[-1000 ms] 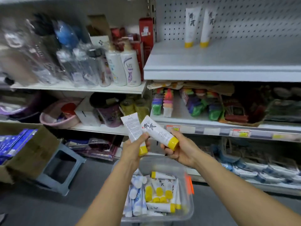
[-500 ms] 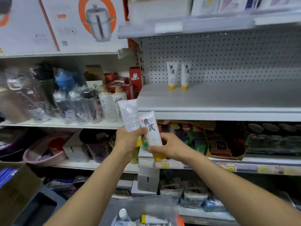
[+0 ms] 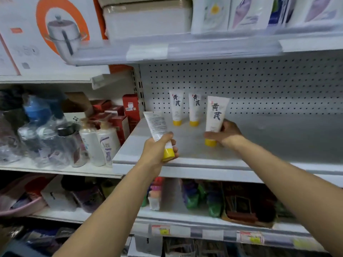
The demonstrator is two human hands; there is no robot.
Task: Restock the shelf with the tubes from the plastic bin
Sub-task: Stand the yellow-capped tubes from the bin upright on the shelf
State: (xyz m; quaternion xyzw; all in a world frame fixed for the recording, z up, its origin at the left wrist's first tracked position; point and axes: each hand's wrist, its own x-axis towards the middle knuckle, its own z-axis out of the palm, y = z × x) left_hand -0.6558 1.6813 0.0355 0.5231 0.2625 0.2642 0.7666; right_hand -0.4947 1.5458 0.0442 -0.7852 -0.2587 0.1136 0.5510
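Observation:
Two white tubes with yellow caps (image 3: 176, 108) (image 3: 194, 109) stand cap-down against the pegboard at the back left of the grey shelf (image 3: 269, 141). My right hand (image 3: 225, 134) grips a third such tube (image 3: 216, 115) upright, its yellow cap at or just above the shelf surface, right of the standing pair and nearer the front. My left hand (image 3: 157, 148) holds a fourth tube (image 3: 157, 126) over the shelf's front left corner, tilted with its printed back toward me and the cap down. The plastic bin is out of view.
A pegboard back wall (image 3: 259, 86) closes the shelf, and the shelf above (image 3: 176, 51) hangs low over it. Bottles (image 3: 100, 143) and red boxes (image 3: 128, 112) fill the left bay. Packaged goods (image 3: 204, 197) crowd the shelf below.
The view has lifted from the bin to the shelf. Both hands rose and moved apart; the right hand carried its tube onto the shelf beside the standing pair.

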